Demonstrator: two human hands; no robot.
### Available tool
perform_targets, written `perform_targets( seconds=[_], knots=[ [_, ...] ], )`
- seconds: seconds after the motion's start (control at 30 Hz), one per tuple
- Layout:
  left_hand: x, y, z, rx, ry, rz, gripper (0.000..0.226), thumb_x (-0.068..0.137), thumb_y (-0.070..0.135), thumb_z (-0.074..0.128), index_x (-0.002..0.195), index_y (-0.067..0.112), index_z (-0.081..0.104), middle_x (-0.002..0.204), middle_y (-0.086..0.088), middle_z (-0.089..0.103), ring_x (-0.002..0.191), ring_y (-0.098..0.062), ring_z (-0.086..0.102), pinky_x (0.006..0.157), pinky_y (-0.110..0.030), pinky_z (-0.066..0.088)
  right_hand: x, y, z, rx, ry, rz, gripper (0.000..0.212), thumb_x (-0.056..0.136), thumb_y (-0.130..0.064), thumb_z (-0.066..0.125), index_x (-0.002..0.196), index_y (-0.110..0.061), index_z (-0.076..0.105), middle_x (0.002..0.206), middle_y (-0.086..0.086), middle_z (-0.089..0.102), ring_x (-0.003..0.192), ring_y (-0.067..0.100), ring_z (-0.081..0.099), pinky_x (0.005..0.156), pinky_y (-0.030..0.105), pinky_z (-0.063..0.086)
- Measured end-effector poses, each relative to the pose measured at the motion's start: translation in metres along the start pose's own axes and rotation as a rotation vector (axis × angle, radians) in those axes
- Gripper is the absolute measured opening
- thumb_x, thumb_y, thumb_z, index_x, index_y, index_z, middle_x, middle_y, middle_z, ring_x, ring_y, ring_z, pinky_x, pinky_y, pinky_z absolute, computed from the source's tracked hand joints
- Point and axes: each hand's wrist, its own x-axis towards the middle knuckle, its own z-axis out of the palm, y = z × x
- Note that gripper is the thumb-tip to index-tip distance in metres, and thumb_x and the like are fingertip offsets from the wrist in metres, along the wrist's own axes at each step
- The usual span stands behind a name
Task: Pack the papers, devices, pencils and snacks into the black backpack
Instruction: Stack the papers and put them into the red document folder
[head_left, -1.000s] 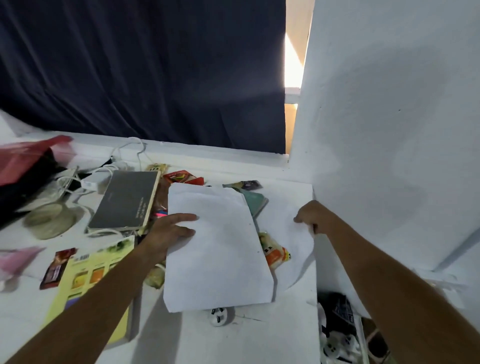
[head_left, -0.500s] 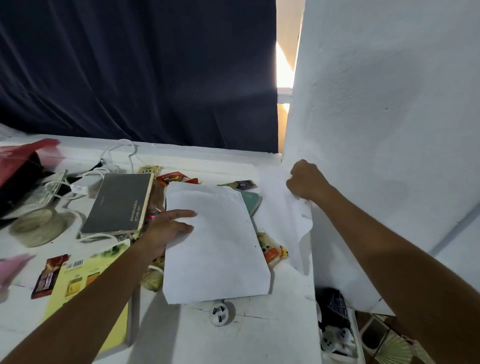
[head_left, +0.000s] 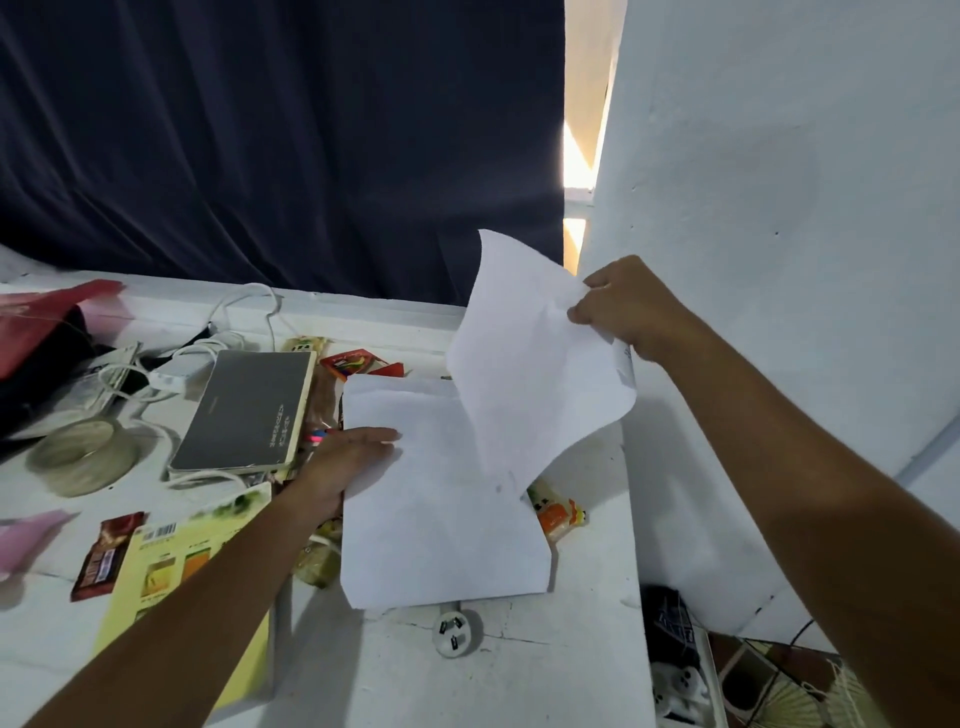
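My right hand (head_left: 631, 309) pinches the far edge of a white paper sheet (head_left: 524, 364) and holds it up off the table, curled. My left hand (head_left: 345, 462) lies flat with fingers spread on the left edge of a second white sheet (head_left: 441, 519) on the white table (head_left: 519, 686). Snack packets poke out around the flat sheet: an orange one (head_left: 556, 512), a red one (head_left: 356, 361), a brown bar (head_left: 106, 553). A grey tablet-like device (head_left: 249, 410) lies left of the papers. A dark bag (head_left: 36, 364) sits at the far left, partly under a red cover.
A yellow booklet (head_left: 171, 566) lies under my left forearm. A tape roll (head_left: 78, 454), white cables (head_left: 171, 374) and a white plug (head_left: 454, 631) lie on the table. A white wall (head_left: 779, 260) stands close on the right; a dark curtain (head_left: 260, 130) hangs behind.
My right hand has lifted the right-hand sheet from the table up into the air, curling it. My left hand stayed pressed on the other sheet.
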Motion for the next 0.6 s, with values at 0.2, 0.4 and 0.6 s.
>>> perform_targets(
  seconds=[0.2,0.4,0.6],
  knots=[
    [-0.004,0.006,0.008,-0.216,-0.050,-0.128,0.011,0.089,0.019,0.064,0.082,0.014,0.059,0.108,-0.007,0.066,0.098,-0.020,0.061,0.109,-0.031,0.034,-0.035,0.051,0.071,0.329,-0.186,0.223,0.012,0.079,0.003,0.066,0.091,0.001,0.069,0.101,0.019,0.069,0.086,0.032,0.068,0.085,0.044,0.055],
    [-0.017,0.002,0.002,0.207,0.094,0.212,0.026,0.080,-0.015,0.067,0.096,0.004,0.059,0.101,-0.004,0.060,0.078,-0.012,0.061,0.056,-0.015,0.050,-0.057,0.097,0.121,0.271,-0.300,0.298,0.009,0.079,-0.005,0.069,0.085,0.002,0.067,0.079,0.012,0.066,0.062,0.020,0.060,0.056,0.022,0.046],
    [-0.041,0.038,-0.006,0.032,-0.123,0.358,0.040,0.084,-0.017,0.058,0.090,0.019,0.076,0.107,-0.003,0.072,0.083,-0.011,0.069,0.072,-0.020,0.054,-0.050,0.088,0.128,0.403,-0.294,0.295,0.056,0.074,-0.028,0.079,0.123,-0.017,0.054,0.111,0.005,0.060,0.092,0.018,0.059,0.070,0.028,0.047]
  ],
)
